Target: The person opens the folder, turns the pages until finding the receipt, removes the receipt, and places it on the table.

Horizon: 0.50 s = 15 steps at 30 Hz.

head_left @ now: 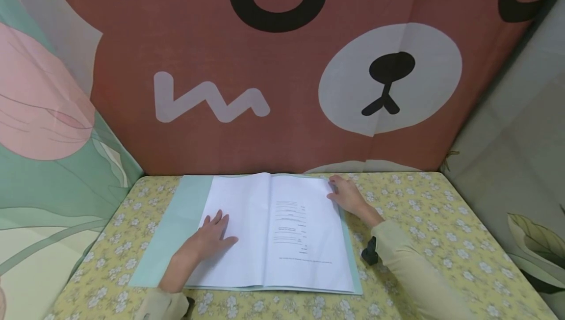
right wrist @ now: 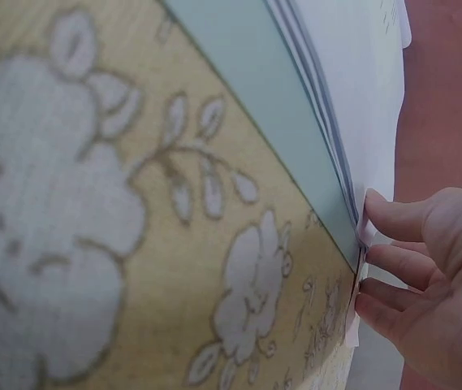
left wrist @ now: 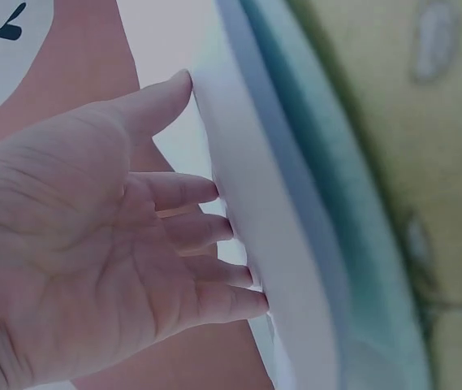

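An open booklet of white sheets with a pale green cover (head_left: 170, 241) lies on the table. My left hand (head_left: 212, 238) rests on its blank left page (head_left: 240, 212), fingers spread and fingertips touching the paper, as the left wrist view also shows. The right page (head_left: 318, 241) carries several lines of small print, upside down from here. At that page's far right corner, my right hand (head_left: 348, 196) pinches the paper edge between thumb and fingers. In the right wrist view the thumb (right wrist: 393, 218) lies on the sheet's edge and the fingers are just below it.
A yellow flowered cloth (head_left: 441, 241) covers the table. Behind it hangs a reddish-brown bear-print curtain (head_left: 282, 138), with printed cloth at both sides. A dark wrist device (head_left: 370, 251) hangs at the right sleeve.
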Available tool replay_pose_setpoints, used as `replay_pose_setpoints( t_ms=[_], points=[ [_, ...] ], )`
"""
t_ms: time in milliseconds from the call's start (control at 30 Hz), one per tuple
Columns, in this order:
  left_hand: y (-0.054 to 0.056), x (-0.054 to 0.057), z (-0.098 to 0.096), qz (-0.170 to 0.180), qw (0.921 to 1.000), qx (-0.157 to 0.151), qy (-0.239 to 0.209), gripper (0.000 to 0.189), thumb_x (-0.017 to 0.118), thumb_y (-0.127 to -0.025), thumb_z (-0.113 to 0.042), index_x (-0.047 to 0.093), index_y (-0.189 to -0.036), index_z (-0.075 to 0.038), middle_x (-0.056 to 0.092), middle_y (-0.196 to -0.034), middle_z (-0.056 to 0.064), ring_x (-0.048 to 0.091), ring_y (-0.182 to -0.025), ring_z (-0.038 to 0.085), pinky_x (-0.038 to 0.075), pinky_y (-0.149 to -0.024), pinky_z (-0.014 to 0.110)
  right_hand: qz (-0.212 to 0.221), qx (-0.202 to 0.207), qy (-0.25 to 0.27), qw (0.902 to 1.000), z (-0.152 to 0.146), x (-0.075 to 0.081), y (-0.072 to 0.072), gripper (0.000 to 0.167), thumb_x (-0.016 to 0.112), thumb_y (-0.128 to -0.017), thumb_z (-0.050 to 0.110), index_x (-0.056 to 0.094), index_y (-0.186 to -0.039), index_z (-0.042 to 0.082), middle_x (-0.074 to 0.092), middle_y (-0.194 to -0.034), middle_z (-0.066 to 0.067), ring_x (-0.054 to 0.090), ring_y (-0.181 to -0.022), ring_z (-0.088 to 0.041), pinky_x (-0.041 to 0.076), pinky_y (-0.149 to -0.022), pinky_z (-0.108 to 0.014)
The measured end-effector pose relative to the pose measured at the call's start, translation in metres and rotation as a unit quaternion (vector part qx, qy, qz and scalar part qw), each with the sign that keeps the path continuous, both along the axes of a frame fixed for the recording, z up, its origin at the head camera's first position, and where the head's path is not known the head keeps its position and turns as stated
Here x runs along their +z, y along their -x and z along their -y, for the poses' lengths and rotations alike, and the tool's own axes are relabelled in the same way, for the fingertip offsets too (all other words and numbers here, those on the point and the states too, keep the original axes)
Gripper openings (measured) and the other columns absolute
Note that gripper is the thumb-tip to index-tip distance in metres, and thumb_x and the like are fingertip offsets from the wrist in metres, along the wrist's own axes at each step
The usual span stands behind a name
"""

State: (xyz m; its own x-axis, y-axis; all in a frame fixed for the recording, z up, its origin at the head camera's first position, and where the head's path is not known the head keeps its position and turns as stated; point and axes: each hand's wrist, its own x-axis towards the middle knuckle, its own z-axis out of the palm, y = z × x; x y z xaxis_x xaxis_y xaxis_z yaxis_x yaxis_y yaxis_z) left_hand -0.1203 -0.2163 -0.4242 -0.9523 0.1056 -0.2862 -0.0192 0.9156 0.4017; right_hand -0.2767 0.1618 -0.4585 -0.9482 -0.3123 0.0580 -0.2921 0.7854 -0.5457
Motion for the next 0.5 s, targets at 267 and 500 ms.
replay_pose_setpoints(
  t_ms=[267,500],
  points=[
    [0.0019,-0.0009,-0.0030,0.006,0.9999,0.005,0.013,0.076,0.065,-0.102,-0.036,0.035,-0.156,0.008,0.021,-0.166,0.031,0.013,-0.151,0.057,0.026,-0.115,0.071,-0.003,0.002,0.001,1.0000,0.0020,0.0024,-0.0006,0.046,0.072,-0.097,0.006,0.055,-0.137,-0.011,0.062,-0.136,-0.029,0.066,-0.116,-0.040,0.056,-0.095,-0.050],
    [0.0022,-0.0031,-0.0049,0.007,0.9996,0.011,0.023,0.076,0.065,-0.103,-0.035,0.034,-0.157,0.008,0.019,-0.166,0.030,0.011,-0.151,0.057,0.023,-0.117,0.070,0.009,-0.010,-0.007,0.9999,0.0059,0.0041,-0.0024,0.053,0.072,-0.097,0.006,0.050,-0.142,-0.012,0.061,-0.137,-0.030,0.069,-0.108,-0.036,0.058,-0.091,-0.047]
  ],
)
